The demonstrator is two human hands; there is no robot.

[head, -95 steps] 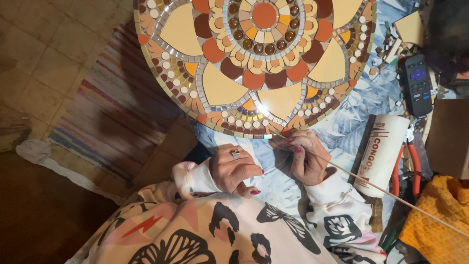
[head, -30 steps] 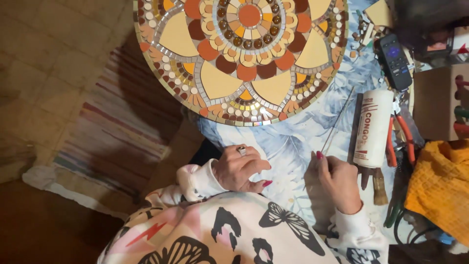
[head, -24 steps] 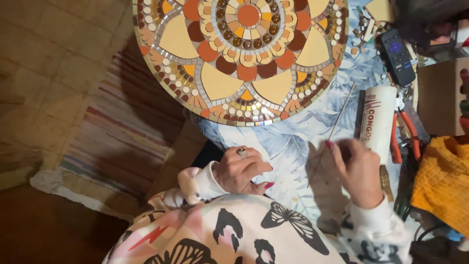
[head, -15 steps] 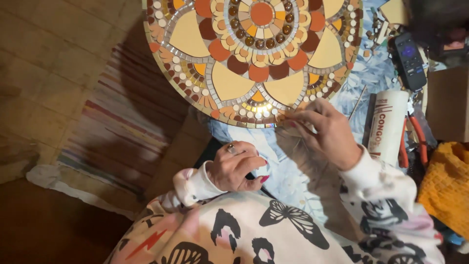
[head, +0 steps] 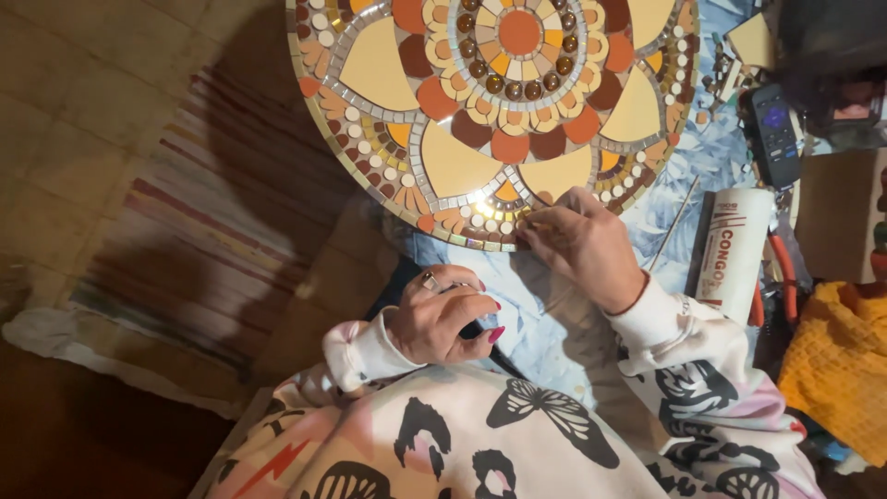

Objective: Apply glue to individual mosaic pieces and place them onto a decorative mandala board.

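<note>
Both hands are working at the near edge of a round mosaic tabletop (head: 499, 102) made of orange, cream and brown tiles with small mirror pieces. Right hand (head: 582, 245) is reaching to the lower rim of the mosaic, its fingertips (head: 531, 225) pinched together and touching the border row of small tiles; whether a tile is sitting between them cannot be told. Left hand (head: 443, 319) is resting close to the body, fingers curled loosely inward, with a ring on one finger and red nails showing; what it is enclosing, if anything, cannot be told.

The mosaic is lying on a bench covered with a blue-and-white patterned cloth (head: 554, 314), with its left part overhanging the floor. A thin wooden stick (head: 673, 222) is lying on the cloth just beside the right hand. A white cylindrical tube (head: 732, 254) is lying further right, near orange-handled pliers (head: 785, 277) and a black remote control (head: 772, 134). A yellow knitted cloth (head: 836, 365) is sitting at the right edge. A striped woven rug (head: 203, 240) is covering the tiled floor on the left.
</note>
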